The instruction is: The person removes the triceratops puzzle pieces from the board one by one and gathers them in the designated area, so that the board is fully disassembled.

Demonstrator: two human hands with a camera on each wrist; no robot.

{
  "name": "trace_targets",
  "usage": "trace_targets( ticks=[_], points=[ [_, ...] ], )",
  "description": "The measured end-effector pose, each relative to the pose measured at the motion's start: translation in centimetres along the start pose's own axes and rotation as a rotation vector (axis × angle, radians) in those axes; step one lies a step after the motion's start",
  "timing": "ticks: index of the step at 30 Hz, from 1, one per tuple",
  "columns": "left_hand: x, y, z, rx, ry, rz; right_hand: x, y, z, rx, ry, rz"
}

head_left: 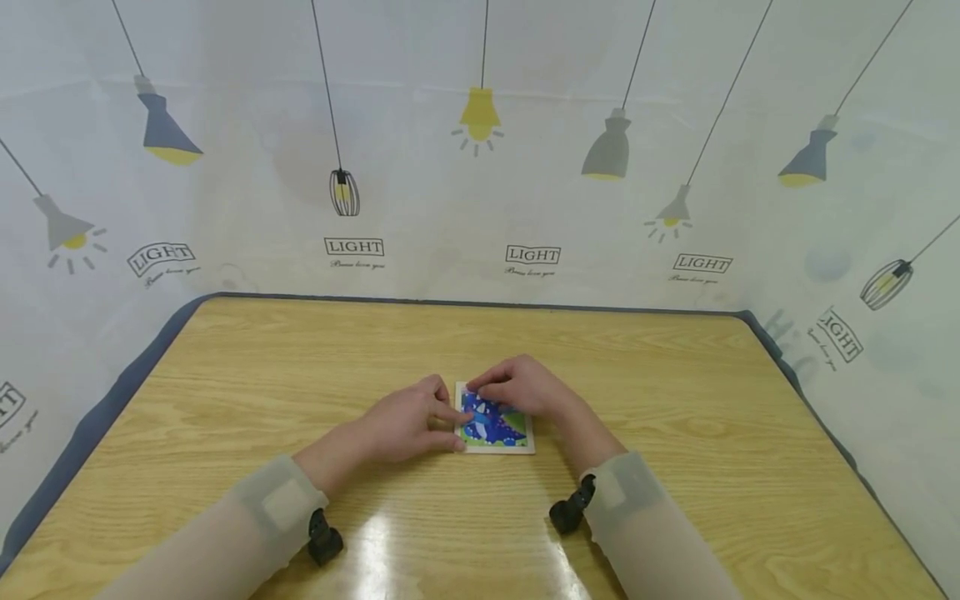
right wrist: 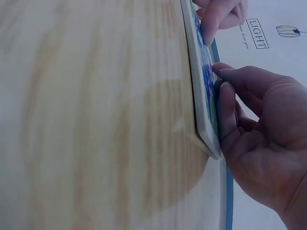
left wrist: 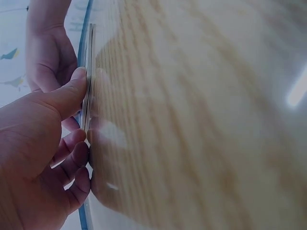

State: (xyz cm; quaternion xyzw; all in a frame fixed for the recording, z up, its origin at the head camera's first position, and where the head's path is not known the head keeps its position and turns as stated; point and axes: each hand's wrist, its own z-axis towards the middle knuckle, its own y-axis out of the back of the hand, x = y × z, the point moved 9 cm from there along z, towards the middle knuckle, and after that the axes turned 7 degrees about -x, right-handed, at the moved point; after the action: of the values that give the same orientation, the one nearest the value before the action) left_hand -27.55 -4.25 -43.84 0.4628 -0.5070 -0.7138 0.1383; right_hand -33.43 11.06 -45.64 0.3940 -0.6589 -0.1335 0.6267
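A thin square board [head_left: 495,450] with a white rim and a blue dinosaur picture lies flat on the wooden table. From its left side my left hand [head_left: 408,421] reaches in, index finger extended onto the picture and thumb at the near left corner. The left wrist view shows that thumb [left wrist: 74,93] along the board's edge, other fingers bent near the tabletop. My right hand [head_left: 528,387] arches over the far right part, its fingertips touching the picture near the far left corner. In the right wrist view, its thumb and index finger [right wrist: 240,76] come close together at the picture's surface.
The wood-grain table [head_left: 337,350] has a dark blue edge at the back and sides. Behind it hangs a pale wall covering [head_left: 420,167] printed with lamps and lettering. Small black cameras [head_left: 325,537] sit on both wrists, over light sleeves [head_left: 660,525].
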Motion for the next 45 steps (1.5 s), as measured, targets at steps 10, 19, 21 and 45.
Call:
trace_targets(
  ticks=[10,19,21,45],
  points=[
    [0.1,0.0,-0.1,0.005,-0.009,-0.004,0.9,0.0,0.0,0.017,0.032,-0.018],
    [0.1,-0.2,0.0,0.007,-0.012,-0.003,0.6,-0.2,0.5,-0.017,0.008,-0.027],
    [0.1,-0.2,0.0,0.007,-0.010,-0.005,0.6,-0.2,0.6,-0.023,0.001,-0.022],
    [0.1,-0.3,0.0,0.011,0.001,0.003,0.7,-0.7,0.4,0.039,-0.008,0.045]
  ],
)
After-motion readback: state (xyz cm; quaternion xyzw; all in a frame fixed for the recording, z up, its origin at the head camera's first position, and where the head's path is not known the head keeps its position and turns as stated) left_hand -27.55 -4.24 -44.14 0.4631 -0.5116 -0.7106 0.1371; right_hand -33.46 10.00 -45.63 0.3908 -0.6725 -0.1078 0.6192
